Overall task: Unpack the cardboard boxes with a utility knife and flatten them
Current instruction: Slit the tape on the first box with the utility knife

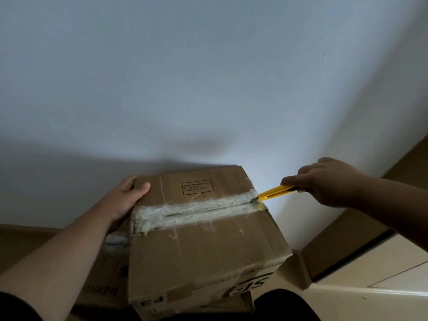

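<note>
A brown cardboard box (203,246) stands in front of me, its top flaps closed under a wide strip of worn clear tape (185,210) running left to right along the centre seam. My left hand (122,200) grips the box's far left top corner, thumb on top. My right hand (328,181) holds a yellow utility knife (275,192) with its blade tip at the right end of the taped seam.
A second cardboard box (104,274) lies under and to the left of the first one. A white wall (208,89) rises right behind the boxes. At the right are a light wooden floor (382,269) and a brown baseboard.
</note>
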`<state>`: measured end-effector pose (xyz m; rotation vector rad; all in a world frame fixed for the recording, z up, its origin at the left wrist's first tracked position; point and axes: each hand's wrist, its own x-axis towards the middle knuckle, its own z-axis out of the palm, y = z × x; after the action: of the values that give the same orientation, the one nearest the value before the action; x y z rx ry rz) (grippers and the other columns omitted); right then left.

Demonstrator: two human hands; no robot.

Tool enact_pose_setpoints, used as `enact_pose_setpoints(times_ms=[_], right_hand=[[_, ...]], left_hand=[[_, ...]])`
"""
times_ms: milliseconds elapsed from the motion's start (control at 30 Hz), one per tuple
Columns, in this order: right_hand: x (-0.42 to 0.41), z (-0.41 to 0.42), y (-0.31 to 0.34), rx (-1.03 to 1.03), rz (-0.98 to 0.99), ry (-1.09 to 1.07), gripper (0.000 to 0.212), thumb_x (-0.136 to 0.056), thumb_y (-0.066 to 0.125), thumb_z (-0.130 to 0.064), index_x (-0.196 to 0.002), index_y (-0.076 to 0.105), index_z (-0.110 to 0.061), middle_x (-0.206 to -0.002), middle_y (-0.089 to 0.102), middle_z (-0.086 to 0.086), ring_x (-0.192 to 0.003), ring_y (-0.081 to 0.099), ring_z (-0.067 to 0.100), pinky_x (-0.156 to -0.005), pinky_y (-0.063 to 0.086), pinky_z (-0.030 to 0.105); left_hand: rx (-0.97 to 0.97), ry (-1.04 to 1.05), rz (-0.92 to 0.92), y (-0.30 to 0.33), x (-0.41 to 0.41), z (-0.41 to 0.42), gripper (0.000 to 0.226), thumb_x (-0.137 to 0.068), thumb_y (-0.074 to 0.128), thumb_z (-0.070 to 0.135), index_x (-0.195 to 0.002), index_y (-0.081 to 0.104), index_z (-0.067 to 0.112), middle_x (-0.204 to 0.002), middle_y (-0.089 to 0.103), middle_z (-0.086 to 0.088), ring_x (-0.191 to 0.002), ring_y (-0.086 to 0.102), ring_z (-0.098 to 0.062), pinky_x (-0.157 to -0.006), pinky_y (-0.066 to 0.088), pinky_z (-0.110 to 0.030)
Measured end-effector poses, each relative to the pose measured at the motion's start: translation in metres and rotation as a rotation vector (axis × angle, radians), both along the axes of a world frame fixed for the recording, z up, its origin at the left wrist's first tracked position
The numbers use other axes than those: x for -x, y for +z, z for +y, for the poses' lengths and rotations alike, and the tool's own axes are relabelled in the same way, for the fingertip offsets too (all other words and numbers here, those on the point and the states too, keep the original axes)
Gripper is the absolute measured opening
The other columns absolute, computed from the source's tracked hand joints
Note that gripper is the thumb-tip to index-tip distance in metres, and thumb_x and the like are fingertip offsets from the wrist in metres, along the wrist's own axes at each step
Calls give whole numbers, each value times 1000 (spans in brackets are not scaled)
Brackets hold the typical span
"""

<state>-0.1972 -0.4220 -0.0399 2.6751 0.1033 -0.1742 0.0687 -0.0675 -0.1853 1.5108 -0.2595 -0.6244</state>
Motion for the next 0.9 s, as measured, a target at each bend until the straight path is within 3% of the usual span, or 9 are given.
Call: enact_pose_setpoints(times_ms=[133, 267, 367, 533, 667, 800, 900], right_hand=[[7, -25, -3, -55, -141, 53, 43, -86, 70, -22, -120, 55, -44, -83, 66, -14, -60, 60, 11, -59, 43, 28], [18, -35, 0, -303, -293, 0, 62, -79, 78, -5, -124, 53, -41, -85, 66, -11, -63, 61, 14, -54, 51, 34], [4, -2, -5, -377, -278, 40, 54, -83, 73, -8, -125, 56, -37, -90, 67, -10, -68, 63, 15, -57, 53, 38], [-33, 72, -22, -421, -162, 72, 41, -94, 60, -23, -130, 52, -43, -95, 65, -9, -80, 62, 17, -65, 47, 31], [-61, 116, -31, -394, -113, 105, 45, -99, 50, -31, -139, 39, -49, -107, 61, -11, -87, 59, 13, -70, 53, 33], [-76, 127, -40, -339, -91, 119, 52, -98, 51, -29, -140, 30, -51, -111, 60, -12, -87, 60, 12, -66, 54, 32], [-78, 128, -41, -320, -78, 120, 56, -95, 53, -28, -140, 28, -52, -111, 61, -12, -87, 61, 13, -66, 55, 34]], left_hand=[[9, 16, 11, 0, 1, 1, 28, -97, 57, 18, -124, 57, 12, -112, 69, -13, -94, 67, -26, -78, 52, -34], [20, 19, 11, 2, 3, 1, 20, -97, 57, 18, -117, 59, 14, -111, 68, -13, -96, 67, -27, -83, 53, -35], [27, 30, 21, 0, 4, -1, 20, -97, 58, 18, -117, 59, 15, -112, 68, -13, -99, 67, -29, -87, 52, -39], [41, 28, 23, -2, 3, -1, 26, -97, 59, 19, -122, 57, 13, -112, 69, -11, -97, 68, -26, -87, 53, -38], [33, 17, 30, -7, -1, -1, 28, -95, 62, 23, -122, 57, 16, -114, 69, -12, -100, 69, -26, -91, 54, -42], [48, 8, 50, -9, -5, 0, 33, -96, 61, 23, -127, 53, 14, -114, 69, -11, -97, 70, -24, -84, 55, -37], [49, 5, 54, -12, -6, 1, 32, -96, 61, 22, -126, 54, 13, -114, 69, -13, -98, 70, -26, -89, 55, -42]])
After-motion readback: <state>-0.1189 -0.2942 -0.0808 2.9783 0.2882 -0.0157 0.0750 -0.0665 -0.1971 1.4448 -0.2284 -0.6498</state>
